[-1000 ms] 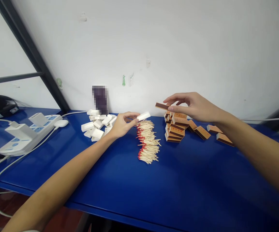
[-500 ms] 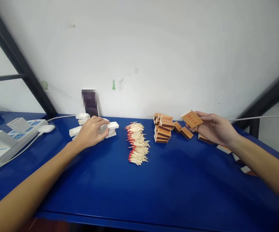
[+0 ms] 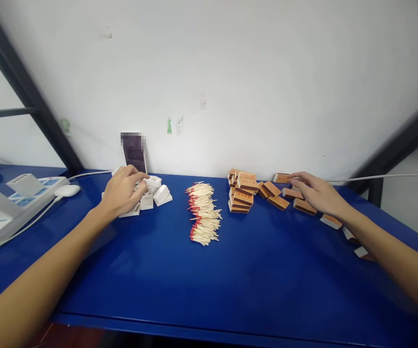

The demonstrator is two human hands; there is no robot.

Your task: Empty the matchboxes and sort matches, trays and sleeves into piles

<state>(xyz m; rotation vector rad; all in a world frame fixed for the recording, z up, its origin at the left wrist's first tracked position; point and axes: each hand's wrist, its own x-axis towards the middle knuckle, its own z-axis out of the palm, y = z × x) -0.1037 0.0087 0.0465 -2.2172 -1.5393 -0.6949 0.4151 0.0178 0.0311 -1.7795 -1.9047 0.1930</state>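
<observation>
Matchboxes [image 3: 305, 207] lay loose around the right hand [image 3: 317, 192], toward the right of the blue bench [image 3: 180, 280]. Right hand palm down, fingers reaching forward and lightly bent, tips at the near-right end of a box close to the wall [image 3: 252, 87]; could not tell whether they gripped it or merely sat beside it. Left hand [image 3: 123, 191] spread over a heap of small white trays [image 3: 161, 194], fingers half curled, thumb low; the hand hid part of the heap, so a grasp could not be confirmed. Several trays tilted against one another on the heap's right side. Between the two hands, a long row of matches [image 3: 205, 212] ran from the rear of the bench toward its front edge, red heads to the left, pale sticks to the right. Just right of the matches rose an uneven stack of orange boxes [image 3: 247, 181] with dark sides. More single boxes trailed rightward, the last ones partly under the right forearm. Behind the heap, a dark upright panel [image 3: 134, 155], partly pixelated, leaned by the wall. Farther left: a white power strip [image 3: 54, 186], a plugged-in charger [image 3: 25, 184] and a round white puck [image 3: 67, 191] on a cable. Dark metal bars framed both sides.
</observation>
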